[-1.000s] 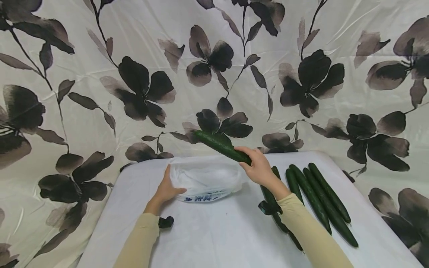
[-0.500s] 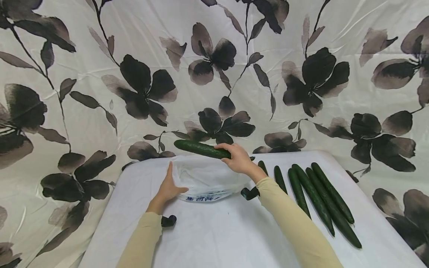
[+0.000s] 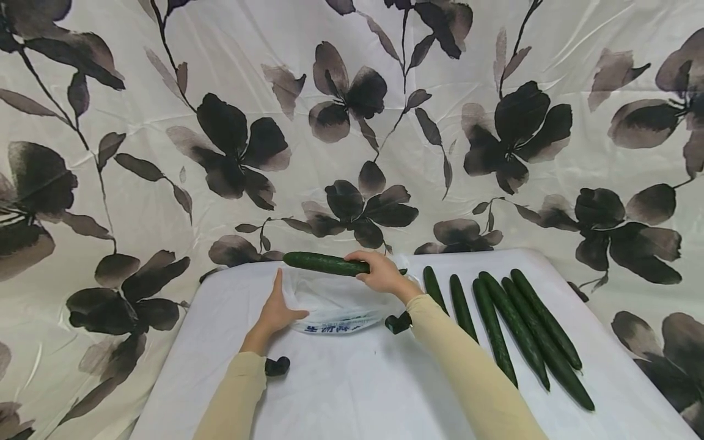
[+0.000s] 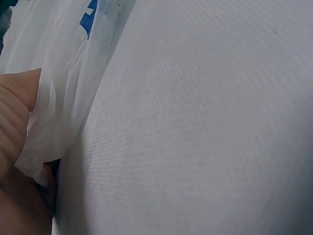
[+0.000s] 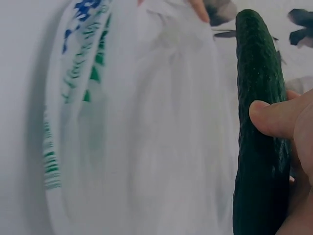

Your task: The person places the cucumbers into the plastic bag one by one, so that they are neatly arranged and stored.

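While the head view looks down, the right hand (image 3: 379,273) grips a cucumber (image 3: 319,263), fingers wrapped round it; most of its length juts left of the fingers, over the far side of a plastic bag (image 3: 335,324). Left hand (image 3: 275,311) is at the bag's left edge, thumb and forefinger spread wide. Six loose cucumbers (image 3: 516,332) lie right on the tabletop (image 3: 341,391). Left wrist view: film covers the thumb tip; other fingers mostly hidden. Right wrist view: thumb crosses the cucumber, bag just beside.
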`<state>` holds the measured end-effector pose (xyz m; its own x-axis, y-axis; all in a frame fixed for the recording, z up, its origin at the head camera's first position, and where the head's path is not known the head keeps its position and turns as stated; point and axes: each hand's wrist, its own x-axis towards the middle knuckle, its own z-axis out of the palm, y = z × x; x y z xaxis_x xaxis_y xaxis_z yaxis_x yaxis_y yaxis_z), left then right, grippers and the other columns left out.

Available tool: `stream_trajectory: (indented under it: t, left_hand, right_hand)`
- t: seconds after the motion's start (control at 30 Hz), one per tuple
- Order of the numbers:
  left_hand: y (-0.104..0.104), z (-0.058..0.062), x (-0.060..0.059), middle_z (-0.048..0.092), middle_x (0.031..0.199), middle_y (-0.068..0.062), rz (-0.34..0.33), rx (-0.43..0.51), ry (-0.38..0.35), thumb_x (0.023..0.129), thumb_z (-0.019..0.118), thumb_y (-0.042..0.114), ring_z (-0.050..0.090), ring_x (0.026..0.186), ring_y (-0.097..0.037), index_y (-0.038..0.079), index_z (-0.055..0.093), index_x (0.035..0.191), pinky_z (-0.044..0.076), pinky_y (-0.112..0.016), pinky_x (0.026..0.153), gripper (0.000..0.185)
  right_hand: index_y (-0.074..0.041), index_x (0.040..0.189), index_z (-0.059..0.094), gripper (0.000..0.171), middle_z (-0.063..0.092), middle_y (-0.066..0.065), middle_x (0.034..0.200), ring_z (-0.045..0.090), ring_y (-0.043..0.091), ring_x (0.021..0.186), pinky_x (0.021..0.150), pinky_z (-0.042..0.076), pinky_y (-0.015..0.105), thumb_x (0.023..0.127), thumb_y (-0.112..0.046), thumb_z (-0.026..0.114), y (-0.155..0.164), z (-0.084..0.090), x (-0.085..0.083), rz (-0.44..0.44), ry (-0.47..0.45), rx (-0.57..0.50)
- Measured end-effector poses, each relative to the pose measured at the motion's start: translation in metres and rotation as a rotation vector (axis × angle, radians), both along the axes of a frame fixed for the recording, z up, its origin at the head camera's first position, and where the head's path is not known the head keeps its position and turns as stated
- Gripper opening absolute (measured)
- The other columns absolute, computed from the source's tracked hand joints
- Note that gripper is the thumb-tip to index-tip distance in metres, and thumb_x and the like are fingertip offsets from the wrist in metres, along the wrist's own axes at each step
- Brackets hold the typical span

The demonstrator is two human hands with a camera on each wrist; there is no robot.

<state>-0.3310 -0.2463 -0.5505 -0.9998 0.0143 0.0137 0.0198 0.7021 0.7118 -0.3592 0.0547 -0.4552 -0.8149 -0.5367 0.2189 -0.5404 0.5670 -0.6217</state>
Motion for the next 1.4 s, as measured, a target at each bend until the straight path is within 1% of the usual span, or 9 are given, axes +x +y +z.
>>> stream_trajectory:
  t: [0.07, 0.17, 0.23, 0.27, 0.43, 0.63, 1.0, 1.2, 1.4]
  left_hand:
    - [0.000, 0.000, 0.000, 0.000, 0.161, -0.018, 0.009, 0.001, -0.003, 0.068, 0.089, 0.027, 0.017, 0.142, -0.044, 0.018, -0.017, 0.154, 0.019, -0.056, 0.112, 0.137]
    - [0.000, 0.000, -0.002, 0.000, 0.161, -0.018, 0.008, 0.006, 0.001, 0.068, 0.089, 0.027, 0.017, 0.142, -0.045, 0.019, -0.017, 0.154, 0.019, -0.056, 0.112, 0.137]
    - [-0.001, 0.000, -0.003, 0.002, 0.161, -0.018, 0.010, -0.005, 0.003, 0.069, 0.089, 0.028, 0.018, 0.141, -0.045, 0.019, -0.017, 0.154, 0.019, -0.056, 0.112, 0.137]
    - [-0.001, 0.000, -0.003, 0.003, 0.161, -0.019, 0.012, -0.014, 0.004, 0.069, 0.089, 0.028, 0.019, 0.141, -0.045, 0.019, -0.017, 0.154, 0.020, -0.055, 0.112, 0.137]
    - [-0.003, 0.003, -0.005, 0.005, 0.160, -0.022, 0.012, -0.012, 0.012, 0.069, 0.089, 0.028, 0.019, 0.140, -0.046, 0.018, -0.016, 0.155, 0.020, -0.057, 0.111, 0.136]
    - [-0.003, 0.009, -0.005, 0.007, 0.160, -0.022, 0.003, 0.003, 0.017, 0.070, 0.089, 0.027, 0.020, 0.140, -0.046, 0.018, -0.016, 0.155, 0.020, -0.057, 0.111, 0.135]
    - [0.001, 0.006, 0.000, 0.011, 0.159, -0.022, 0.000, 0.026, 0.014, 0.068, 0.090, 0.026, 0.021, 0.140, -0.045, 0.016, -0.015, 0.155, 0.021, -0.057, 0.111, 0.136]
    - [0.000, 0.002, 0.000, 0.010, 0.159, -0.023, 0.003, 0.038, 0.028, 0.068, 0.090, 0.024, 0.021, 0.140, -0.046, 0.015, -0.015, 0.155, 0.020, -0.057, 0.111, 0.136]
    - [-0.002, -0.002, 0.004, 0.014, 0.158, -0.024, -0.011, 0.042, 0.032, 0.068, 0.090, 0.021, 0.023, 0.139, -0.046, 0.012, -0.015, 0.154, 0.020, -0.056, 0.111, 0.136]
  right_hand:
    - [-0.022, 0.132, 0.060, 0.048, 0.058, 0.000, 0.134, 0.058, 0.021, 0.112, 0.092, 0.047, 0.040, 0.089, -0.003, 0.069, 0.000, -0.005, -0.001, -0.010, -0.007, 0.014]
    - [-0.024, 0.131, 0.060, 0.047, 0.058, -0.001, 0.134, 0.060, 0.023, 0.086, 0.081, 0.047, 0.037, 0.089, -0.004, 0.069, 0.000, -0.011, -0.003, -0.023, -0.027, 0.026]
    - [-0.024, 0.131, 0.060, 0.046, 0.058, -0.002, 0.134, 0.058, 0.023, 0.080, 0.077, 0.046, 0.036, 0.089, -0.005, 0.070, 0.000, -0.016, -0.005, -0.026, -0.035, 0.032]
    - [-0.023, 0.130, 0.060, 0.046, 0.058, -0.001, 0.134, 0.058, 0.024, 0.081, 0.078, 0.046, 0.037, 0.090, -0.005, 0.070, 0.000, -0.018, -0.006, -0.022, -0.039, 0.032]
    - [-0.020, 0.128, 0.062, 0.042, 0.059, 0.001, 0.133, 0.057, 0.022, 0.115, 0.096, 0.045, 0.041, 0.089, -0.006, 0.070, 0.000, -0.024, -0.007, -0.008, -0.016, 0.061]
    - [-0.021, 0.128, 0.061, 0.042, 0.058, 0.000, 0.134, 0.054, 0.023, 0.121, 0.099, 0.043, 0.044, 0.090, -0.007, 0.070, -0.003, -0.029, -0.010, -0.011, -0.017, 0.121]
    - [-0.019, 0.124, 0.062, 0.039, 0.060, 0.003, 0.130, 0.053, 0.022, 0.123, 0.101, 0.042, 0.042, 0.088, -0.005, 0.071, -0.007, -0.046, -0.019, -0.043, -0.104, 0.115]
    - [-0.018, 0.124, 0.062, 0.038, 0.060, 0.004, 0.130, 0.053, 0.022, 0.123, 0.102, 0.041, 0.044, 0.089, -0.004, 0.068, -0.012, -0.047, -0.025, -0.051, -0.084, 0.150]
    - [-0.013, 0.125, 0.062, 0.036, 0.062, 0.006, 0.126, 0.055, 0.023, 0.121, 0.101, 0.042, 0.040, 0.090, -0.005, 0.067, -0.012, -0.057, -0.031, -0.039, -0.048, 0.164]
